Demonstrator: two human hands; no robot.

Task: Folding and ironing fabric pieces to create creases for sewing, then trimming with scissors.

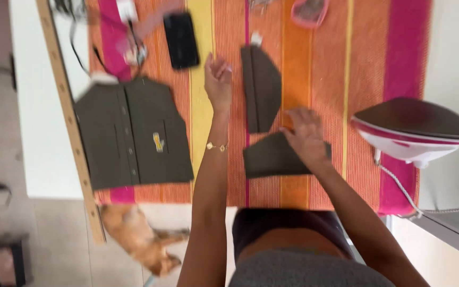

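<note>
My right hand (305, 135) presses flat on a dark olive fabric piece (272, 158) lying near the front edge of the striped cloth. My left hand (218, 81) hovers above the cloth with fingers loosely curled, holding nothing, just left of a second dark olive fabric piece (261, 87). A small dark olive vest (134, 133) with a button placket and a yellow emblem lies flat at the left.
An orange, pink and yellow striped cloth (367, 79) covers the table. An iron (413, 130) stands on its heel at the right, cord trailing off. A black phone (181, 40), a pink case (309, 11) and a long wooden ruler (70, 122) lie about. A dog (139, 239) lies on the floor.
</note>
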